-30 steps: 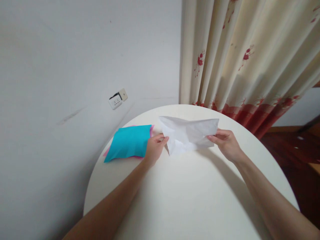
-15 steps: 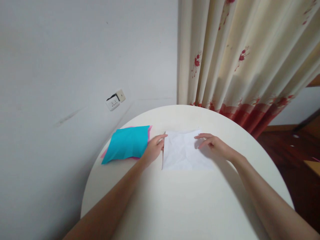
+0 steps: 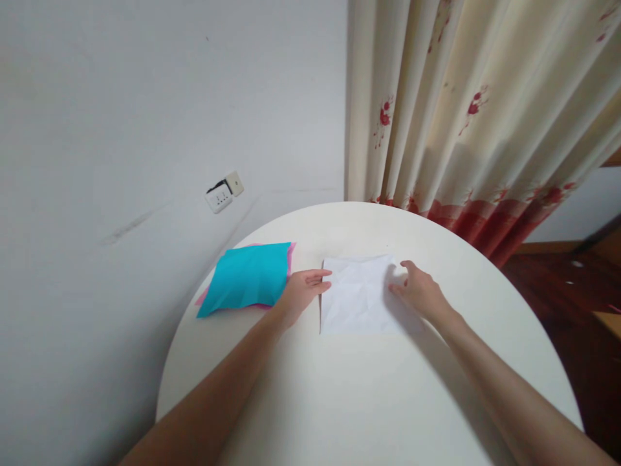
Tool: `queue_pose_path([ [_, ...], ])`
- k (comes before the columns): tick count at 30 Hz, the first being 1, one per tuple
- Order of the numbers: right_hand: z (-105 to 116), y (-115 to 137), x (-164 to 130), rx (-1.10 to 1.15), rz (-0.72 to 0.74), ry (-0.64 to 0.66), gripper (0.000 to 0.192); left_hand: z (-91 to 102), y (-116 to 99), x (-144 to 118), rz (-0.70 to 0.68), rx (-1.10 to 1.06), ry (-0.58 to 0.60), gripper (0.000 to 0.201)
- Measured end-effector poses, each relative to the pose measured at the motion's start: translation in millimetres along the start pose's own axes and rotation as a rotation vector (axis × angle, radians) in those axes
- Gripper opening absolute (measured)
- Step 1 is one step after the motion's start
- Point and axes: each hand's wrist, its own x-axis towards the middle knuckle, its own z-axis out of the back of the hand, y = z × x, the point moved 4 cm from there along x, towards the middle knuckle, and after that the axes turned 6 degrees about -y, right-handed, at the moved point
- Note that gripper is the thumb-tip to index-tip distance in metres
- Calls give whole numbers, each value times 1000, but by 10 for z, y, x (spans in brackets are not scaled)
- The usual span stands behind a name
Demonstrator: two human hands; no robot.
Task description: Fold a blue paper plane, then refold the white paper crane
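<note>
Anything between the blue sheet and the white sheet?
Yes, in the head view: an exposed edge of the pink sheet under the blue sheet, then the left hand and a strip of white tabletop.

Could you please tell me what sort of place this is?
Probably a room in a home, judging by the flower-patterned curtain, the wall socket and the rounded white table.
</note>
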Motion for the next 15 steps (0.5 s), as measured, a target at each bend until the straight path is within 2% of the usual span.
queue_pose_path([
  [4, -57, -15, 51, 58, -14, 52, 55, -2, -48, -26, -67, 222, 39, 47],
  [6, -75, -11, 78, 94, 1, 41, 50, -2, -88, -43, -85, 246, 49, 45],
  [11, -70, 67, 77, 220, 25, -61, 58, 16, -145, -49, -150, 137, 18, 47],
  [13, -35, 110, 56, 314, -29, -89, 61, 37, -145, -38, -167, 77, -19, 49],
  [15, 7, 159, 25, 485, -109, -65, 60, 52, -139, -22, -174, -4, -43, 49],
])
